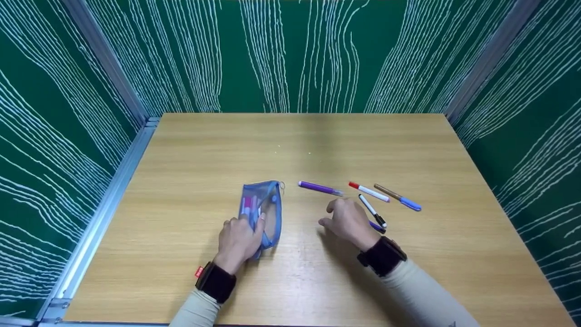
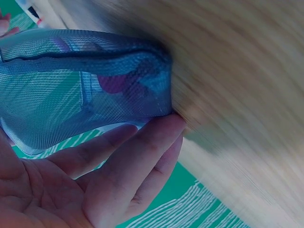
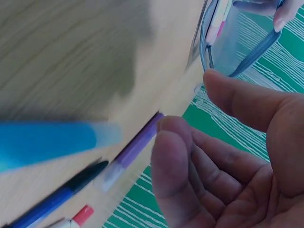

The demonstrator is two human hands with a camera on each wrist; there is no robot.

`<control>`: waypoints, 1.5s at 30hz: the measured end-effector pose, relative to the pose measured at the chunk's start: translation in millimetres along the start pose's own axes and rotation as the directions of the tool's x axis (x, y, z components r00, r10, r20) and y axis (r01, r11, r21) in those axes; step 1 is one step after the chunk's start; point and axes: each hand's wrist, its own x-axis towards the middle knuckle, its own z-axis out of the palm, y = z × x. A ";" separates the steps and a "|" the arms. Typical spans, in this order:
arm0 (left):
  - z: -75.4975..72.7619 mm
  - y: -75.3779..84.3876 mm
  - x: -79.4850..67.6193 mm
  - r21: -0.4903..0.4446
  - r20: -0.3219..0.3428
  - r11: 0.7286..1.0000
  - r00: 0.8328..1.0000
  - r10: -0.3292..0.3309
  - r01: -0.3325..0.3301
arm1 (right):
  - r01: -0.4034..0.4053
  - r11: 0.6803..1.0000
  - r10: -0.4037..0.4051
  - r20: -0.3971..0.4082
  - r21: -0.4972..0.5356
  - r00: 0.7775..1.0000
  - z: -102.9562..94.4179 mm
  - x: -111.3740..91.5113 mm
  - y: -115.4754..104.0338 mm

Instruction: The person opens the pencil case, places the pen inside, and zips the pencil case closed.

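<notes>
A blue mesh pencil pouch (image 1: pixel 278 213) lies on the left half of the table, its mouth gaping toward the right. Several pens, one with a magenta part, show through its mesh. My left hand (image 1: pixel 240 238) grips the pouch, thumb at the opening and fingers on the far side. To the right, my right hand (image 1: pixel 349 220) hovers over the table with thumb and fingers apart and nothing between them. Nearest to it lie a white marker with a black cap (image 1: pixel 372 210) and a dark blue-purple pen (image 1: pixel 376 226), partly hidden by the hand. Beyond is a purple marker (image 1: pixel 317 187).
A white marker with a red cap (image 1: pixel 368 191) and a brown marker with a blue cap (image 1: pixel 397 197) lie right of the purple one. Green panels with white wavy lines (image 1: pixel 299 54) stand round the wooden table (image 1: pixel 204 150), with a metal rail along its left edge.
</notes>
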 end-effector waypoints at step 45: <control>0.5 1.4 -0.6 0.016 -0.036 1.000 0.999 0.028 -0.027 | -0.063 0.991 0.086 0.201 -0.121 0.976 -10.9 -33.8 48.4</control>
